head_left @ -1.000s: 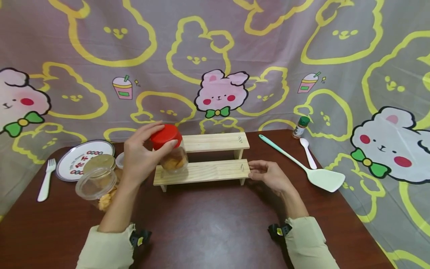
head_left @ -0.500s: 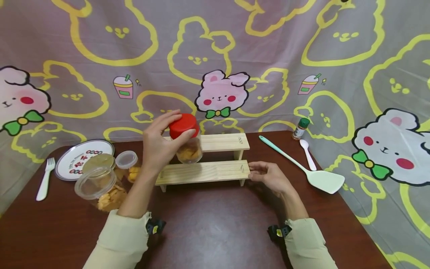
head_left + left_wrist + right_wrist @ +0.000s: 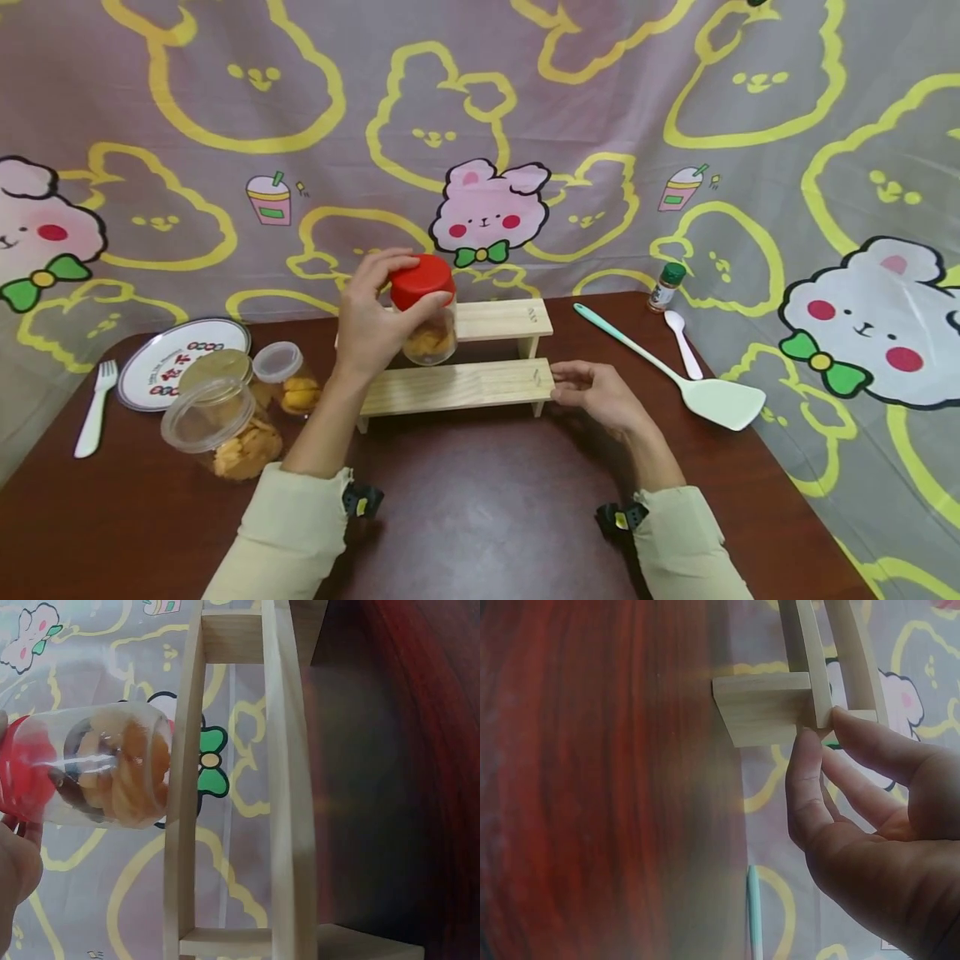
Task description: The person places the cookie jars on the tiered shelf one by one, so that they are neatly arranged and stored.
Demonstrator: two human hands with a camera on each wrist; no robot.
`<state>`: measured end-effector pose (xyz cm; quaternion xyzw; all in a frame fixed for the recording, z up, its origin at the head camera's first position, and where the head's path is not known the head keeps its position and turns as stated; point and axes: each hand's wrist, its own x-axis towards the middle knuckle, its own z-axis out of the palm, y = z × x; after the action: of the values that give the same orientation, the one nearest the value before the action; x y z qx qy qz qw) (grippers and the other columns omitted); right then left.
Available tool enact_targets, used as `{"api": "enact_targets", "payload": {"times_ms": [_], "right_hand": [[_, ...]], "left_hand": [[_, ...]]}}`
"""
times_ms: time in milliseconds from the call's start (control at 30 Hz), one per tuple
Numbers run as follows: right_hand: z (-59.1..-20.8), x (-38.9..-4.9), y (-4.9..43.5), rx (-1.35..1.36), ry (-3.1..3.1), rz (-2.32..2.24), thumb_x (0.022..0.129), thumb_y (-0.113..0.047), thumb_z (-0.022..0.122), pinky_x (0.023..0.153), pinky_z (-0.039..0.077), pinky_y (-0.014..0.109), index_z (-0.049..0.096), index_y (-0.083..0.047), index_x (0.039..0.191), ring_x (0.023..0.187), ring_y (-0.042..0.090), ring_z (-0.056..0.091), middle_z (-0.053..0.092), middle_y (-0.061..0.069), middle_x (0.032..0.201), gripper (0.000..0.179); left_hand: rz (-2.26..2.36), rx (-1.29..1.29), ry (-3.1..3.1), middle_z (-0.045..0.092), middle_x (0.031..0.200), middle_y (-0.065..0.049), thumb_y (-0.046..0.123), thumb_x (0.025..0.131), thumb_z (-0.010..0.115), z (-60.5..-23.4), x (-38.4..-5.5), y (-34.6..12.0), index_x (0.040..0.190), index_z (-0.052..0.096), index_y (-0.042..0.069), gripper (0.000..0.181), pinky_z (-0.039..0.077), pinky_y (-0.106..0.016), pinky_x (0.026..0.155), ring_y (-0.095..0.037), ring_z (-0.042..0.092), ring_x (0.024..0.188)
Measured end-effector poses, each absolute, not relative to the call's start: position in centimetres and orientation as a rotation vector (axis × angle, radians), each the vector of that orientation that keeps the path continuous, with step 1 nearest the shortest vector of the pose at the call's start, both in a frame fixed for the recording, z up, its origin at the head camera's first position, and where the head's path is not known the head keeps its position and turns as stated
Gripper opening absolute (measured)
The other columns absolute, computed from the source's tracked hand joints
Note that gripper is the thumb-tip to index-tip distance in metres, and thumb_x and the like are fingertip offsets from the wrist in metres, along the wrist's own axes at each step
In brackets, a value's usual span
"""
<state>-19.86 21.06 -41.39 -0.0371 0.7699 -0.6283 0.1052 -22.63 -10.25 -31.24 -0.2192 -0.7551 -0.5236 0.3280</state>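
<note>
My left hand (image 3: 372, 321) grips the red lid of a clear jar (image 3: 431, 335), with thumb and fingers on either side. Brown and golden snack pieces show inside it. The jar is upright beside the upper step of a two-tier wooden shelf (image 3: 461, 385). In the left wrist view the jar's base (image 3: 154, 769) lies close to the upper board; whether they touch I cannot tell. At the lower board's right end, my right hand (image 3: 596, 396) pinches the wood between thumb and fingertips, seen closely in the right wrist view, where the board end (image 3: 821, 705) meets the fingers.
Left of the shelf are a tub of snacks (image 3: 247, 450), a smaller tub (image 3: 300, 393), a gold-lidded container (image 3: 217, 371), a plate (image 3: 153, 358) and a fork (image 3: 93, 417). On the right lie a spatula (image 3: 723, 402), a spoon (image 3: 684, 346) and a green-capped bottle (image 3: 663, 292).
My left hand has lifted the jar from over the lower board and carried it right and back to the upper step. My right hand has stayed at the shelf's end.
</note>
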Motion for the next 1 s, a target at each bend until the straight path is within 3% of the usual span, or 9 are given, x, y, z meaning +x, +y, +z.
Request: {"api": "enact_targets", "payload": {"times_ms": [500, 1000], "right_hand": [[-41.1, -19.7, 20.9, -0.177, 2.362, -1.774, 0.092, 0.007, 0.066, 0.085, 0.057, 0.046, 0.056, 0.015, 0.132, 0.095, 0.022, 0.067, 0.067, 0.025, 0.113, 0.042], [-41.2, -19.6, 21.0, -0.186, 2.367, -1.788, 0.092, 0.007, 0.066, 0.084, 0.058, 0.042, 0.055, 0.016, 0.132, 0.103, 0.026, 0.066, 0.064, 0.029, 0.121, 0.042]], "left_hand": [[-1.395, -0.597, -1.898, 0.061, 0.127, -0.007, 0.018, 0.078, 0.089, -32.4, -23.9, -9.0, 0.116, 0.068, 0.003, 0.046, 0.055, -0.043, 0.091, -0.017, 0.054, 0.119], [-1.425, -0.601, -1.88, 0.061, 0.127, -0.013, 0.023, 0.079, 0.088, -32.6, -25.3, -6.6, 0.117, 0.068, 0.004, 0.047, 0.055, -0.044, 0.09, -0.022, 0.053, 0.118]]}}
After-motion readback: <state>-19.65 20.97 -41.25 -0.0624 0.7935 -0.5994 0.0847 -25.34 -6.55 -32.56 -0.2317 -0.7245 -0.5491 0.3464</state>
